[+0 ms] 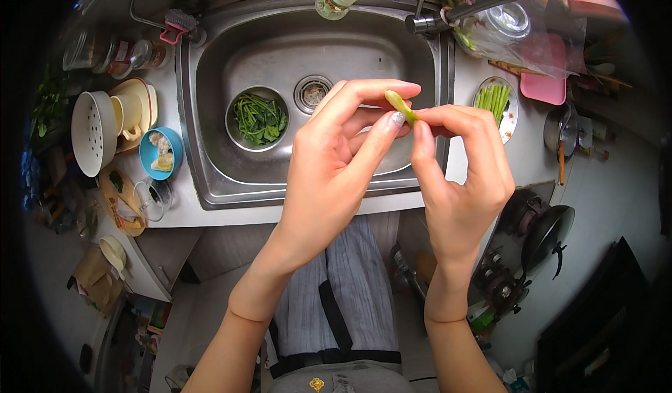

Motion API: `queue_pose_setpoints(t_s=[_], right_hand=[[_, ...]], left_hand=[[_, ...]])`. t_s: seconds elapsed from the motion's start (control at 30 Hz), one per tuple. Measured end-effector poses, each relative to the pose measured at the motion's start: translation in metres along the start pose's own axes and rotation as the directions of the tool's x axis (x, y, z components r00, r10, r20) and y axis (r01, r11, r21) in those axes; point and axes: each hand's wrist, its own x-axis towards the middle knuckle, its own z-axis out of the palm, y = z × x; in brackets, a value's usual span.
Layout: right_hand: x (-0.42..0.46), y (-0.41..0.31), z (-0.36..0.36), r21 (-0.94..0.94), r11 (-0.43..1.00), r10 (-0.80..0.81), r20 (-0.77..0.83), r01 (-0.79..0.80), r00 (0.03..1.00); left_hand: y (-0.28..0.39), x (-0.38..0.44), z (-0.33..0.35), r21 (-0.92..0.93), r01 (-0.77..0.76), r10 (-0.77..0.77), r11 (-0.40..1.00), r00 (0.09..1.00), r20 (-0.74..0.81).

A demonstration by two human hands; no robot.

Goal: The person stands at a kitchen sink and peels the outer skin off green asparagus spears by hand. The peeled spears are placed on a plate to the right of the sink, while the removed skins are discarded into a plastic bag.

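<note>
A short pale-green vegetable piece [397,102] is pinched between both hands above the right side of the steel sink [273,41]. My left hand [341,136] grips it between thumb and fingers. The thumb and forefinger of my right hand [462,157] close on its lower, greener end. Below and to the left, a steel bowl [229,130] in the sink holds dark leafy greens [261,119]. To the right on the counter, a patterned plate [507,129] carries several cut green stalks [492,99].
Left of the sink stand a blue bowl [178,149], a white colander [89,136], a glass cup [157,204] and several jars [149,54]. The faucet [425,24] juts in at the upper right, near a pink tray [543,88]. A black wok [548,235] is at the lower right.
</note>
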Motion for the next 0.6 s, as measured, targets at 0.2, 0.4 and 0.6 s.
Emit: queue_pose_setpoints(t_s=[0.2, 0.4, 0.6], right_hand=[[-0.003, 0.003, 0.003, -0.044, 0.997, -0.068, -0.027, 0.067, 0.997], [-0.005, 0.006, 0.000, -0.022, 1.000, -0.022, -0.003, 0.022, 1.000], [-0.007, 0.014, -0.008, 0.256, 0.940, 0.210, 0.092, -0.227, 0.973]], left_hand=[[0.003, -0.002, 0.006, 0.201, -0.062, 0.068, 0.978, 0.997, -0.028], [0.002, -0.005, 0.010, 0.253, -0.100, 0.105, 0.962, 0.994, -0.007], [-0.001, -0.003, 0.004, 0.172, -0.081, 0.072, 0.982, 0.996, 0.062]])
